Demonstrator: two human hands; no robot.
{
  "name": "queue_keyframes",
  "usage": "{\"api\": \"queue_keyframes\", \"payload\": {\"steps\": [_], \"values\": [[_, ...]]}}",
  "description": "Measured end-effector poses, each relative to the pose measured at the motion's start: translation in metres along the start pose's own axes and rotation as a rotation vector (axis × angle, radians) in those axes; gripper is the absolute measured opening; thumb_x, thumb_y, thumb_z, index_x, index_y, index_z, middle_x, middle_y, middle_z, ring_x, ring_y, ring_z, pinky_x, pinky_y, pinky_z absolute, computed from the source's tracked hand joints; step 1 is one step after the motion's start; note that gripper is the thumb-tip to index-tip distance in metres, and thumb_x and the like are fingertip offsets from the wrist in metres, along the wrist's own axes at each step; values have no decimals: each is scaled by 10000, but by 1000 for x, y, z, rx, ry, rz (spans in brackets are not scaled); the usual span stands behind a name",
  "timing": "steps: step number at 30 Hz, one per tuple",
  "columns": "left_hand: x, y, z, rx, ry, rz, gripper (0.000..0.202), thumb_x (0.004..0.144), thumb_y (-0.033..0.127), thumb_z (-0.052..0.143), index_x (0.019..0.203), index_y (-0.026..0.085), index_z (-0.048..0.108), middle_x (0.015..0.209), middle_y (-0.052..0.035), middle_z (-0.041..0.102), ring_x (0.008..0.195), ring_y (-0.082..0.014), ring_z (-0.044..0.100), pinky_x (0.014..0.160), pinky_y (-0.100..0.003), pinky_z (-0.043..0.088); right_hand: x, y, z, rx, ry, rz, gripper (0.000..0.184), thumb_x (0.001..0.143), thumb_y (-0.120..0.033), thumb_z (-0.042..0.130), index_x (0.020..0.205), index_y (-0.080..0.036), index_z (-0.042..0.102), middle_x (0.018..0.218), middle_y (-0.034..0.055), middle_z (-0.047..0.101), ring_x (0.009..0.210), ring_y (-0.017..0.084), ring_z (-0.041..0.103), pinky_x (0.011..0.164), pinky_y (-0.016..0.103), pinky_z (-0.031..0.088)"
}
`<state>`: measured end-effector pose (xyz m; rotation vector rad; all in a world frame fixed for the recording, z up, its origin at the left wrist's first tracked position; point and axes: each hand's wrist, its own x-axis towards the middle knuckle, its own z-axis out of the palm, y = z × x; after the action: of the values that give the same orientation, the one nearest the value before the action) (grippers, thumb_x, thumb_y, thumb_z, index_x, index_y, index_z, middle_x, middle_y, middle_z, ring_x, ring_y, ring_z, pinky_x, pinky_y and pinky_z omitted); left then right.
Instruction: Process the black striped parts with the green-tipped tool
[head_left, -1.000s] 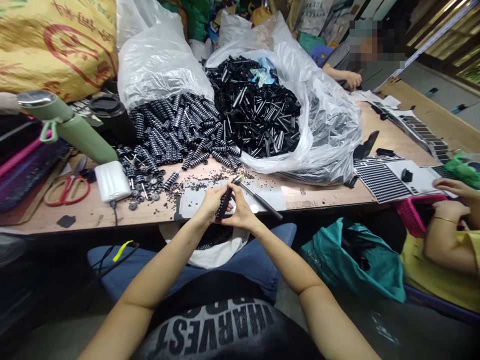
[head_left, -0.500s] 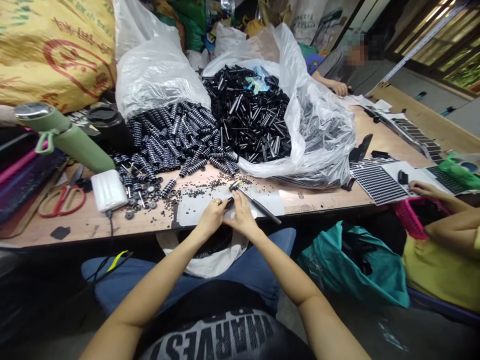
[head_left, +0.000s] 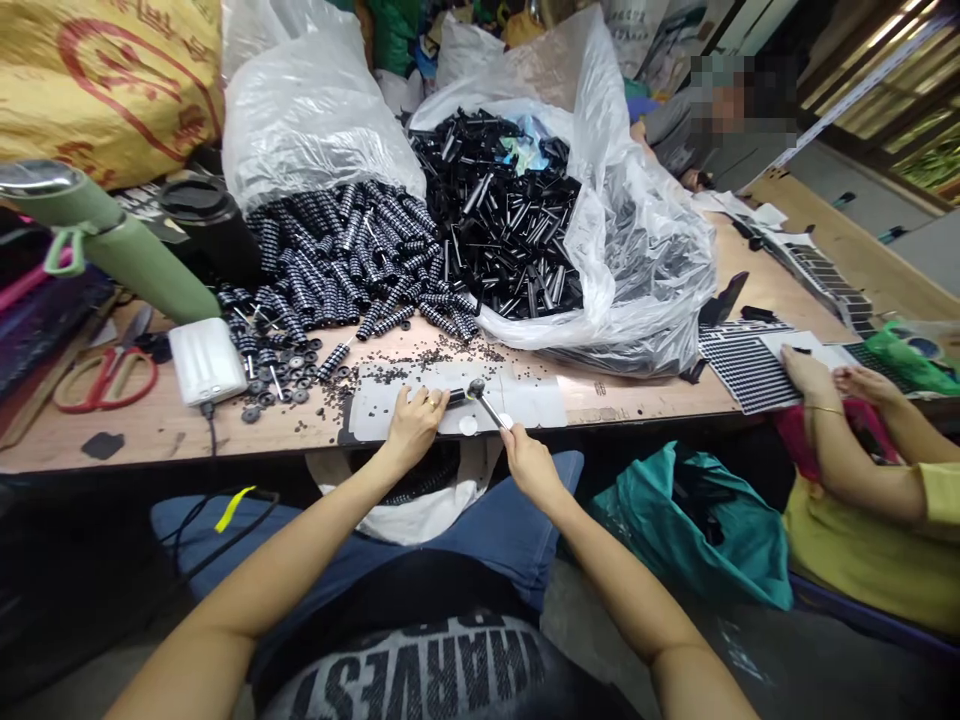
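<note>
In the head view my left hand is closed on a short black cylindrical part, which lies sideways over a pale flat board at the table's front edge. My right hand grips a hammer by its handle. The hammer's metal head is at the right end of the black part; whether they touch I cannot tell. A small white disc lies just below the hammer head. Tiny black pieces are scattered behind and on the board.
A heap of ribbed black-and-white parts lies behind the board. Beside it an open plastic bag holds black plastic parts. Red scissors, a white box and a green bottle stand left. A co-worker's hands are at right.
My right hand has left the black part and taken the hammer, which lay on the board, by its handle. My left hand has shifted left slightly. The co-worker's hands have moved over the sheets.
</note>
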<state>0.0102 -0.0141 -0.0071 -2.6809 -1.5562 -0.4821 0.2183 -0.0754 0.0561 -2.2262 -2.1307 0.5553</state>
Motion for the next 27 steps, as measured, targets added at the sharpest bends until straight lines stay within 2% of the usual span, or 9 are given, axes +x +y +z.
{"api": "queue_keyframes", "payload": {"steps": [2, 4, 6, 11, 15, 18, 22, 24, 27], "values": [[1, 11, 2, 21, -1, -8, 475, 947, 237, 338, 1363, 49, 471, 1341, -216, 529, 1280, -336, 437, 1090, -536, 231, -4, -8, -9, 78, 39, -38, 346, 1010, -386, 236, 945, -190, 513, 700, 43, 648, 621, 196, 614, 571, 250, 306], [1, 23, 6, 22, 1, -17, 637, 931, 402, 381, 1390, -40, 386, 1434, -271, 399, 1382, -373, 285, 1124, -536, 176, -6, -22, -15, 185, 128, -110, 397, 1013, -406, 176, 973, -195, 510, 716, 40, 645, 636, 181, 615, 581, 240, 331], [1, 31, 12, 9, -2, -15, 726, 907, 448, 390, 1405, -76, 323, 1465, -291, 334, 1414, -374, 212, 1134, -525, 166, -6, -37, -15, 217, 145, -189, 410, 1012, -406, 162, 1002, -193, 512, 771, 53, 659, 670, 175, 628, 594, 235, 349], [8, 25, 19, -35, -1, -10, 565, 882, 215, 373, 1394, -23, 357, 1438, -250, 403, 1370, -325, 337, 1115, -476, 242, 0, -62, 0, -12, -92, -267, 328, 1004, -391, 267, 973, -195, 528, 807, 68, 689, 673, 197, 647, 591, 249, 335], [17, 19, 4, -93, -55, -104, 443, 882, 124, 370, 1299, 37, 492, 1206, -210, 598, 1161, -282, 537, 976, -418, 413, 10, -54, -9, 48, 34, -223, 388, 1014, -425, 187, 979, -214, 511, 777, 41, 679, 703, 192, 648, 595, 243, 325], [16, 14, -18, -112, -111, -168, 360, 892, 89, 363, 1161, 115, 602, 978, -138, 648, 945, -238, 592, 805, -335, 479, 24, -32, -17, 28, 100, -136, 390, 1010, -448, 208, 959, -216, 517, 761, 35, 671, 695, 190, 638, 594, 246, 314], [34, -26, -44, -120, -67, -248, 302, 917, 304, 461, 1074, 114, 638, 958, -156, 622, 892, -267, 567, 735, -348, 476, 47, 3, -7, -91, 130, 5, 372, 1001, -454, 265, 961, -208, 541, 825, 58, 676, 706, 197, 622, 601, 263, 312], [57, -60, -48, -44, 55, -386, 329, 918, 287, 432, 1085, 77, 623, 1055, -206, 594, 977, -310, 534, 791, -405, 456, 57, 14, 1, -118, 159, 32, 370, 996, -451, 289, 956, -199, 556, 880, 73, 667, 766, 201, 614, 631, 270, 340], [88, -105, -40, 63, 42, -526, 286, 877, 184, 413, 975, 34, 636, 1089, -258, 569, 1053, -371, 485, 836, -482, 414, 71, 18, 4, -105, 256, -39, 338, 979, -432, 358, 955, -181, 583, 968, 94, 639, 912, 219, 574, 736, 292, 388]]}}
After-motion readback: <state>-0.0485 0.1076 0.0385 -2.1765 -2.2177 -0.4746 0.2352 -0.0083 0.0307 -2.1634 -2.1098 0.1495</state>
